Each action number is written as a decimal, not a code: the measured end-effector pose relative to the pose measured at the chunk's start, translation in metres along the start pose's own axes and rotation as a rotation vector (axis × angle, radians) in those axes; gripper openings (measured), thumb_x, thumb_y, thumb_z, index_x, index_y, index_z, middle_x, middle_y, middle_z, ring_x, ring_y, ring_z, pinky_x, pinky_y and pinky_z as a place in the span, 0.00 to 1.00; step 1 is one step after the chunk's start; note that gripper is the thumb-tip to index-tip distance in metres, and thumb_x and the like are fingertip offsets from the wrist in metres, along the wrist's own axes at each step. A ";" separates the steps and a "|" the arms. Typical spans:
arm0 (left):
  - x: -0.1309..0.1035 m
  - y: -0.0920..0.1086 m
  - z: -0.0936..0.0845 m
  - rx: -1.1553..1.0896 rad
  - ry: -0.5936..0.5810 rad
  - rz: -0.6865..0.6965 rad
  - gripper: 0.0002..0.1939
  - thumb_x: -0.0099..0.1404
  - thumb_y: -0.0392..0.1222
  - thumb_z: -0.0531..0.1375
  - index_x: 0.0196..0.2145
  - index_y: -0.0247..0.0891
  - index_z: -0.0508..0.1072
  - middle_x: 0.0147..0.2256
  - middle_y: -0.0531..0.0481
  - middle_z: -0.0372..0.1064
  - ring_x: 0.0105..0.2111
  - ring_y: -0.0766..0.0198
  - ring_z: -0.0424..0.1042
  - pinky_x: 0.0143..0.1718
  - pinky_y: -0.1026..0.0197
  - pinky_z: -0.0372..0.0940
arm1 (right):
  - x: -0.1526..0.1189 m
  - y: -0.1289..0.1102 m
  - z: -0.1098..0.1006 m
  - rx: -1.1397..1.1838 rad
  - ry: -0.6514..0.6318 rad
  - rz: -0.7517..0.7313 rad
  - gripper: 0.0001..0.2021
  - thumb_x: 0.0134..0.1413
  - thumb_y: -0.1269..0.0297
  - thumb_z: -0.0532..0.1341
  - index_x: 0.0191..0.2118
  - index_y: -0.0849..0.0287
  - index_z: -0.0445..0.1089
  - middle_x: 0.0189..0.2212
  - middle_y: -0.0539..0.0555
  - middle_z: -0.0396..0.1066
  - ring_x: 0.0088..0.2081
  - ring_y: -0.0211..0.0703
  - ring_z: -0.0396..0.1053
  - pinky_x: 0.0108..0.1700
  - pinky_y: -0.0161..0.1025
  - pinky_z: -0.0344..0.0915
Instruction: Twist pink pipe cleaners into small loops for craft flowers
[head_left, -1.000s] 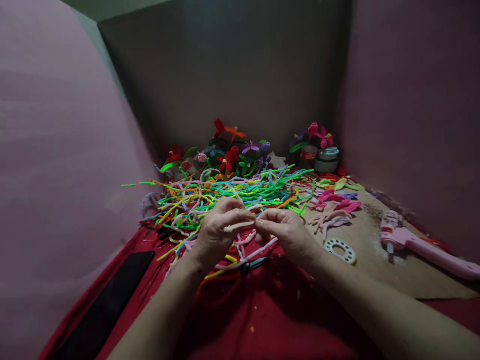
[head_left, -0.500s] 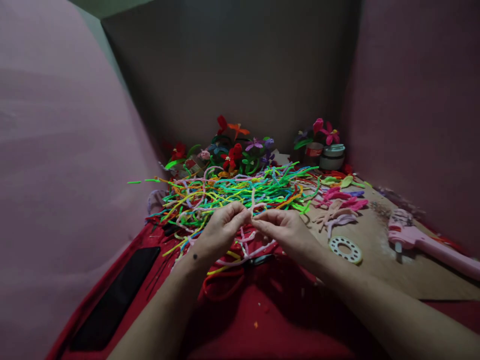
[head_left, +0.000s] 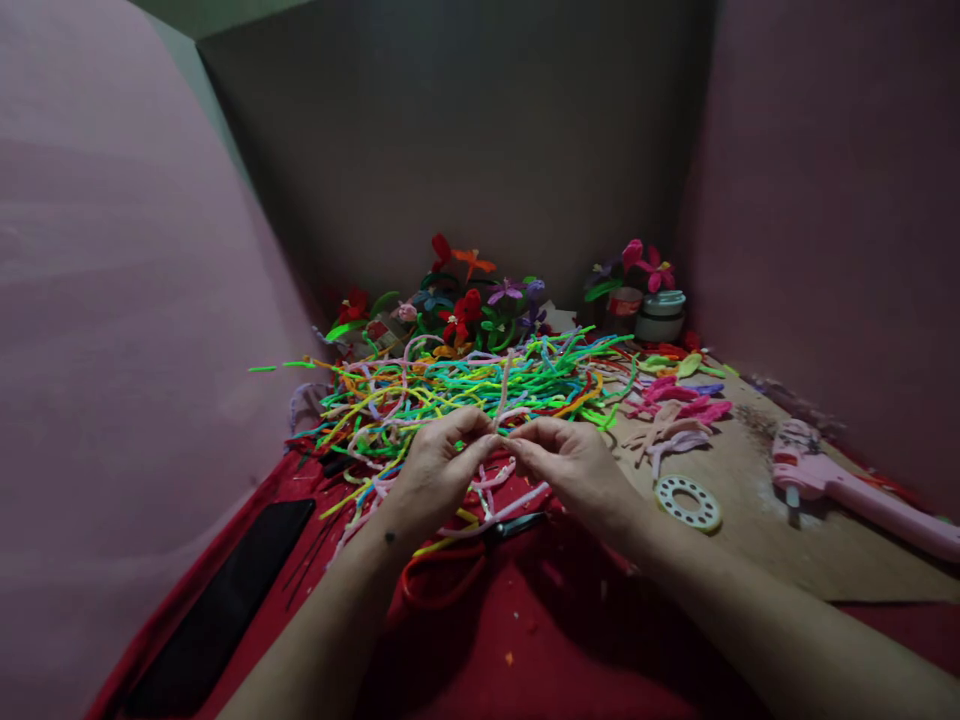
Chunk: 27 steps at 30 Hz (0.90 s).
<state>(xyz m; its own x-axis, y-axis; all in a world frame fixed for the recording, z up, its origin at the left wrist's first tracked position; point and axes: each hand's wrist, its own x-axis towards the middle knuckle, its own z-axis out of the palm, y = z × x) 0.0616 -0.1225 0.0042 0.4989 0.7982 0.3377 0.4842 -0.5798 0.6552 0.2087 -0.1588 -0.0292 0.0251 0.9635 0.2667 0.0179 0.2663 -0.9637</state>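
Observation:
Both hands meet fingertip to fingertip in the middle of the head view, above the red cloth. My left hand (head_left: 448,462) pinches the lower end of a pale pink pipe cleaner (head_left: 506,385), which stands up from the fingers. My right hand (head_left: 566,458) is closed in a pinch on the same pipe cleaner, close beside the left fingertips. Its very end is hidden by the fingers. Behind the hands lies a tangled pile of colourful pipe cleaners (head_left: 442,385). Below them, red-handled scissors (head_left: 444,590) rest on the red cloth (head_left: 517,640).
A black phone-like slab (head_left: 225,600) lies at left. On the cardboard (head_left: 772,560) at right are a pink glue gun (head_left: 847,480), a white ring with holes (head_left: 688,502) and bent pipe-cleaner pieces (head_left: 679,400). Pipe-cleaner flowers (head_left: 461,315) and a lidded jar (head_left: 661,315) stand at the back.
Both hands stay pinched together, with the fingertips shifted slightly. The upright pipe cleaner now leans a little and reaches higher. The whole view has moved slightly.

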 end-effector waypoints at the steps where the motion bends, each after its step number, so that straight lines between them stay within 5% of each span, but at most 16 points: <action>1: 0.000 0.000 -0.001 -0.009 0.013 -0.003 0.08 0.59 0.40 0.54 0.24 0.35 0.65 0.22 0.55 0.60 0.25 0.70 0.59 0.28 0.68 0.55 | 0.000 -0.001 0.000 0.042 -0.029 0.051 0.11 0.46 0.59 0.60 0.22 0.62 0.67 0.18 0.47 0.62 0.21 0.32 0.56 0.25 0.32 0.54; 4: 0.000 -0.001 -0.003 -0.016 0.016 -0.005 0.09 0.59 0.41 0.54 0.25 0.35 0.65 0.23 0.55 0.61 0.25 0.70 0.60 0.29 0.68 0.56 | 0.001 -0.001 -0.002 0.091 -0.035 0.106 0.14 0.46 0.57 0.60 0.21 0.63 0.65 0.16 0.47 0.62 0.20 0.31 0.57 0.24 0.32 0.54; 9: 0.002 -0.006 -0.008 0.045 -0.085 -0.016 0.11 0.57 0.45 0.56 0.24 0.34 0.67 0.22 0.55 0.62 0.24 0.70 0.60 0.27 0.68 0.55 | -0.002 0.007 -0.003 -0.188 0.041 -0.075 0.09 0.49 0.63 0.59 0.23 0.61 0.69 0.18 0.48 0.65 0.22 0.34 0.60 0.26 0.32 0.57; 17: 0.000 -0.004 -0.006 0.137 -0.180 0.125 0.08 0.58 0.40 0.55 0.25 0.34 0.69 0.24 0.54 0.65 0.26 0.70 0.62 0.29 0.68 0.56 | -0.003 0.000 -0.007 -0.734 0.112 -0.756 0.12 0.53 0.70 0.55 0.43 0.61 0.70 0.37 0.57 0.71 0.40 0.44 0.61 0.44 0.42 0.58; 21: -0.001 -0.002 -0.005 0.136 -0.168 0.107 0.08 0.58 0.39 0.55 0.24 0.34 0.69 0.23 0.53 0.66 0.25 0.69 0.63 0.28 0.68 0.56 | -0.004 -0.002 -0.008 -0.790 0.039 -0.583 0.09 0.52 0.66 0.57 0.31 0.58 0.75 0.23 0.53 0.70 0.31 0.42 0.59 0.37 0.41 0.56; 27: -0.001 -0.001 -0.005 0.025 -0.142 0.035 0.08 0.57 0.39 0.55 0.24 0.34 0.69 0.23 0.53 0.66 0.25 0.69 0.63 0.29 0.67 0.57 | 0.001 -0.007 -0.013 -0.298 -0.245 -0.009 0.12 0.48 0.61 0.58 0.24 0.61 0.74 0.19 0.51 0.70 0.22 0.37 0.62 0.26 0.35 0.56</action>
<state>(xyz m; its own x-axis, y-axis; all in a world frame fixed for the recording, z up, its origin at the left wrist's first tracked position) 0.0570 -0.1218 0.0066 0.6112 0.7475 0.2601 0.4816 -0.6121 0.6273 0.2212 -0.1600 -0.0223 -0.2150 0.9491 0.2303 0.3076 0.2896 -0.9064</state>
